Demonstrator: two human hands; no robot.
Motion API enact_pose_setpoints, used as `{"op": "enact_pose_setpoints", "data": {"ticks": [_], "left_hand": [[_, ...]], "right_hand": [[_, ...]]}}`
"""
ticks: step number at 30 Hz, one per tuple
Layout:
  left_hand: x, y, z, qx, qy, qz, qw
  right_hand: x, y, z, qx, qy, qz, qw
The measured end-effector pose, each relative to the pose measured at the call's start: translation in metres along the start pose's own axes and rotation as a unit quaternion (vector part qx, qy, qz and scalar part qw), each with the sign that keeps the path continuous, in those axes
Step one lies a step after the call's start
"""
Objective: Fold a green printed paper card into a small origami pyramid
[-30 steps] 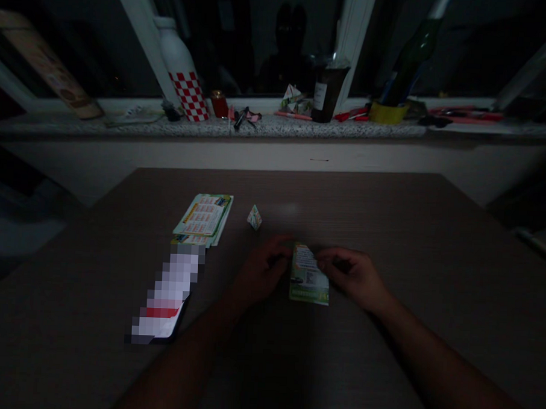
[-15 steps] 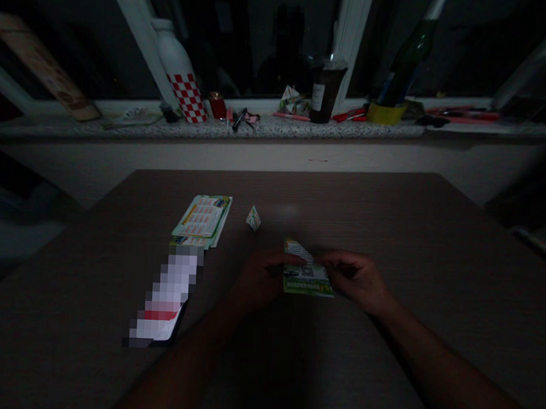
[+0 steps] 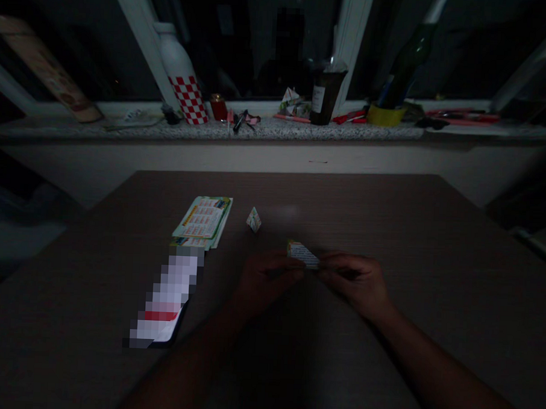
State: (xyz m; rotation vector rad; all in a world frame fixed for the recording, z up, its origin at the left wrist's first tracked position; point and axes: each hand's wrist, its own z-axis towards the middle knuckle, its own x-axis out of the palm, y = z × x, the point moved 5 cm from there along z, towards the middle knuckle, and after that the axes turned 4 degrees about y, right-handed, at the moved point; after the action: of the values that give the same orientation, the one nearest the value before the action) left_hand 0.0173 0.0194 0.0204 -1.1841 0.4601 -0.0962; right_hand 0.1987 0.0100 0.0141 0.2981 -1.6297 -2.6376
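Observation:
A printed card (image 3: 302,255), folded down to a small triangular shape, is pinched between both hands above the table. My left hand (image 3: 267,282) grips its left and lower side with thumb and fingers. At its right corner, the fingertips of my right hand (image 3: 358,280) are closed on it. Beyond my left hand stands a small folded paper piece (image 3: 254,220) with a pointed top. To the left lies a stack of printed calendar cards (image 3: 203,218), and a phone (image 3: 172,296) with a lit, blurred screen lies just in front of it.
The brown table (image 3: 367,208) ends at a white wall under a granite windowsill (image 3: 285,128). On the sill stand a red-and-white checked bottle (image 3: 187,86), a small red jar (image 3: 218,107), a dark drink cup (image 3: 326,95) and a green bottle (image 3: 408,59) in a yellow base.
The lower green part of the card has been folded out of sight, so only a small white and yellow triangle shows. Both hands stay nearly in place.

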Motion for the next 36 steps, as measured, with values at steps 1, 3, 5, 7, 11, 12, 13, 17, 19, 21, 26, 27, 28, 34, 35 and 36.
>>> {"op": "enact_pose_setpoints", "data": {"ticks": [1, 3, 5, 7, 11, 12, 13, 17, 19, 21, 26, 27, 28, 34, 35, 36], "left_hand": [[0.001, 0.0, 0.0, -0.001, -0.005, -0.001, 1.0], [0.002, 0.0, -0.001, -0.007, -0.019, -0.003, 1.0], [0.004, 0.0, -0.002, -0.015, -0.034, -0.005, 0.999], [0.006, 0.001, -0.003, -0.026, -0.057, -0.014, 0.998], [0.008, 0.011, -0.006, -0.092, -0.127, -0.046, 0.987], [0.008, 0.014, -0.008, -0.111, -0.144, -0.055, 0.982], [0.009, 0.016, -0.008, -0.127, -0.159, -0.066, 0.977], [0.012, 0.02, -0.009, -0.165, -0.182, -0.107, 0.963], [0.013, 0.02, -0.009, -0.177, -0.184, -0.117, 0.96], [0.013, 0.019, -0.009, -0.185, -0.184, -0.124, 0.957], [0.014, 0.02, -0.007, -0.157, -0.176, -0.177, 0.956], [0.014, 0.02, -0.006, -0.151, -0.17, -0.189, 0.955], [0.015, 0.02, -0.006, -0.149, -0.166, -0.197, 0.955], [0.012, 0.019, -0.006, -0.15, -0.152, -0.159, 0.964], [0.012, 0.019, -0.006, -0.153, -0.138, -0.159, 0.966], [0.013, 0.019, -0.005, -0.159, -0.121, -0.163, 0.966]], "right_hand": [[0.001, 0.0, 0.0, 0.01, -0.01, 0.008, 1.0], [0.002, -0.001, -0.001, 0.029, -0.028, 0.018, 0.999], [0.003, -0.001, -0.002, 0.045, -0.049, 0.022, 0.998], [0.003, -0.001, -0.004, 0.057, -0.072, 0.023, 0.996], [0.003, -0.003, -0.007, 0.072, -0.117, 0.024, 0.99], [0.003, -0.004, -0.008, 0.076, -0.125, 0.025, 0.989], [0.003, -0.005, -0.008, 0.08, -0.13, 0.025, 0.988], [0.003, -0.005, -0.008, 0.093, -0.126, 0.008, 0.988], [0.002, -0.004, -0.008, 0.093, -0.123, -0.002, 0.988], [0.001, -0.003, -0.007, 0.085, -0.125, -0.011, 0.988], [0.0, -0.002, -0.007, 0.071, -0.132, -0.014, 0.989], [0.0, -0.001, -0.007, 0.069, -0.132, -0.013, 0.989], [0.0, -0.001, -0.007, 0.066, -0.131, -0.013, 0.989], [-0.002, 0.001, -0.005, 0.05, -0.117, -0.023, 0.992], [-0.002, 0.002, -0.004, 0.045, -0.106, -0.022, 0.993], [-0.002, 0.002, -0.004, 0.042, -0.097, -0.022, 0.994]]}}
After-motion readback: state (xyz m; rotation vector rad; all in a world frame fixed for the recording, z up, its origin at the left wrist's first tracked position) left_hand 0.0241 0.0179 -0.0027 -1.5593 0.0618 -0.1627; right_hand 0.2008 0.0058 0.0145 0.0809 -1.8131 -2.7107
